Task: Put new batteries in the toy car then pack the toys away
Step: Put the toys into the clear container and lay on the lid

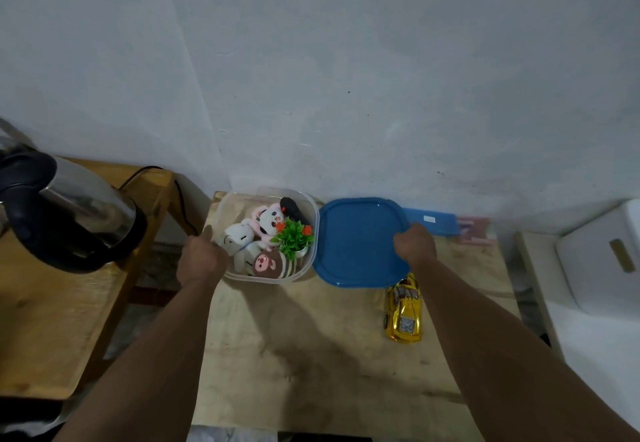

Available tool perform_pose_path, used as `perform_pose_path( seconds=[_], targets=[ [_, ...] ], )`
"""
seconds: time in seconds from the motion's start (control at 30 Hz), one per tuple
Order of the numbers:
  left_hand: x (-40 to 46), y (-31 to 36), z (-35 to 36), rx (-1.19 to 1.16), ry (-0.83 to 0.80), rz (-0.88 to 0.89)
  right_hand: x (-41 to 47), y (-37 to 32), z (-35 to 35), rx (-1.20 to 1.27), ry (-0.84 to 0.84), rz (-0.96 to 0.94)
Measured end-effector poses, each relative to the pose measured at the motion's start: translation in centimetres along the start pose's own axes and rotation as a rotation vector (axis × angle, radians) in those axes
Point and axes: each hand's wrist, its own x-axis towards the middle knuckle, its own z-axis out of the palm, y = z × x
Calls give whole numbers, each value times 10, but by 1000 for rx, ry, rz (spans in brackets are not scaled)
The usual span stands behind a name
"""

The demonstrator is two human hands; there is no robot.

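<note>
A clear plastic container (pixel 311 213) stands at the back of the wooden table (pixel 311 355). In it lie several plush toys (pixel 266 223) and a small fake plant (pixel 294 237). My left hand (pixel 202 258) grips the container's left rim. To the container's right is a blue lid (pixel 356 244), and my right hand (pixel 415 244) holds its right edge. A shiny gold toy car (pixel 404 313) rests on the table just in front of the lid, under my right forearm's left side.
A steel and black kettle (pixel 69 213) sits on a second wooden table at the left, with a gap between the two tables. Blue and pink flat packs (pixel 440 223) lie against the wall behind the lid. A white box (pixel 602 258) stands at the right.
</note>
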Motion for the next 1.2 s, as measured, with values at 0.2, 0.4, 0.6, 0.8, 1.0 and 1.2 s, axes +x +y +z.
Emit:
perform_pose_path(
  seconds=[0.2,0.4,0.6,0.8,1.0,1.2],
  targets=[
    [-2,2,-5,-26,-59,-10,-12,-11,-28,208,158,-265],
    [-6,5,-10,30,-71,20,-25,-14,-52,231,273,-270],
    [-15,7,-10,-53,-88,-17,-32,-30,-50,311,157,-297],
    [-18,5,-7,-337,-88,-134,-53,-62,4,375,-92,-294],
    [-13,1,-7,-441,-134,-173,-65,-84,71,437,-60,-286],
    [-15,-4,-7,-298,-165,-36,-69,-101,114,478,-11,-282]
  ],
)
